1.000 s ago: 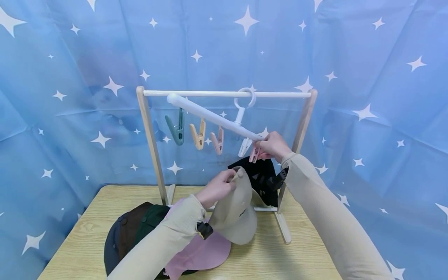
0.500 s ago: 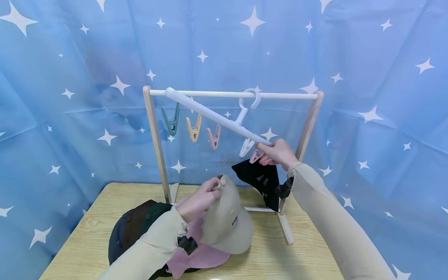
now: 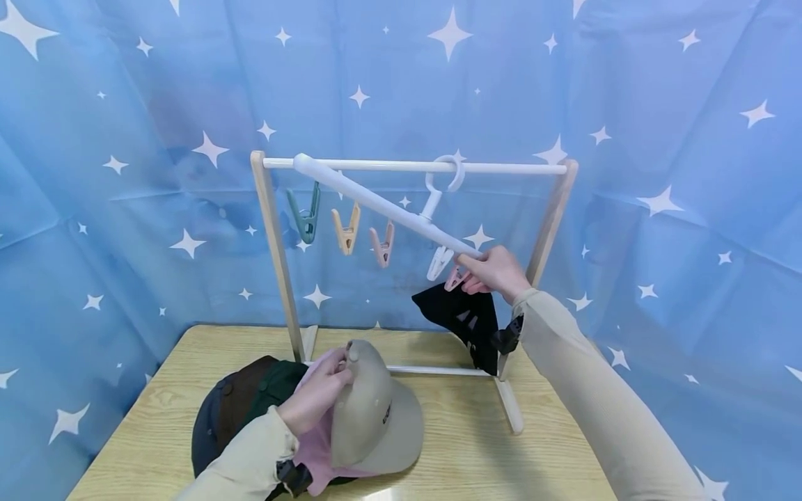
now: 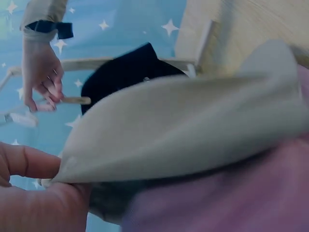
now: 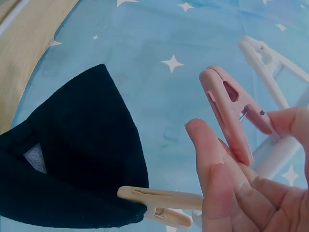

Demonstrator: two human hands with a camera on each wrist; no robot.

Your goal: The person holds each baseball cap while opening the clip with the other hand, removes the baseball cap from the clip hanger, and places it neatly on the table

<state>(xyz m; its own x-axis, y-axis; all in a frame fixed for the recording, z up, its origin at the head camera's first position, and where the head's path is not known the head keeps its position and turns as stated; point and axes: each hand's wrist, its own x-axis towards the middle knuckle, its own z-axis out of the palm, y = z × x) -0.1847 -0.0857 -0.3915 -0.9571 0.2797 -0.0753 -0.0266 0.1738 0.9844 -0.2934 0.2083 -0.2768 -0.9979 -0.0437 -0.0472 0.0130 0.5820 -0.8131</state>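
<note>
My left hand [image 3: 321,391] pinches the top of a beige baseball cap [image 3: 366,421] between thumb and fingers, low over a pink cap [image 3: 317,449]. The beige crown looks folded flat in the left wrist view. My right hand [image 3: 498,270] is at the lower right end of a tilted white hanger bar [image 3: 382,207]. Its thumb and fingers lightly hold the handles of a pink clothespin [image 5: 224,108], whose jaws are together on nothing. A black cap [image 5: 91,154] hangs below that hand from a beige clothespin [image 5: 159,197]; the head view hides that peg.
The hanger's hook [image 3: 452,174] rings the rail [image 3: 351,165] of a wooden rack [image 3: 276,257]. Green [image 3: 305,216], yellow [image 3: 347,228], another pink [image 3: 382,243] and white [image 3: 440,263] clothespins hang from it. Dark caps [image 3: 234,396] overlap at left on the wooden table [image 3: 144,417].
My left hand has carried the beige cap down and left, away from the hanger and onto the pink cap. The pink clothespin's handles by my right hand have spread apart.
</note>
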